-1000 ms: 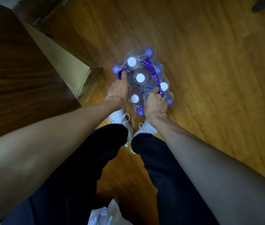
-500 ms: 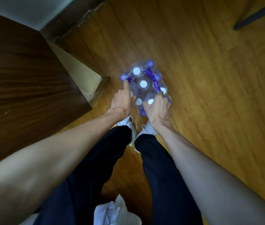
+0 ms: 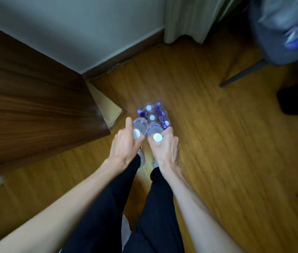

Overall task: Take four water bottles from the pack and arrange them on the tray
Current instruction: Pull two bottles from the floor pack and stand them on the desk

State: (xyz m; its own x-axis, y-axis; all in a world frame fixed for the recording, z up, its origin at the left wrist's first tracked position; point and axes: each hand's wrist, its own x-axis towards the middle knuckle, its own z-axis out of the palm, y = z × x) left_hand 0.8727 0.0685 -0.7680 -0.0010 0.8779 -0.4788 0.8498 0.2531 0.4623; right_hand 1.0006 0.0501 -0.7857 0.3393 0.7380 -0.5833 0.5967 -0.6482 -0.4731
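I can read no text from here. The purple printed bands (image 3: 161, 115) on the clear shrink-wrapped pack of plastic water bottles (image 3: 152, 114) carry pale marks, but they are too blurred and small to make out, as are the purple labels on the two bottles near my hands.

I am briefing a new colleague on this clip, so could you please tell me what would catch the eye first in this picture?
At centre, the left hand and the right hand each close a grip on a clear water bottle: the left bottle, the right bottle. Just beyond them the shrink-wrapped pack with purple bands stands on the wooden floor, beside a dark wooden cabinet. No tray is in view.
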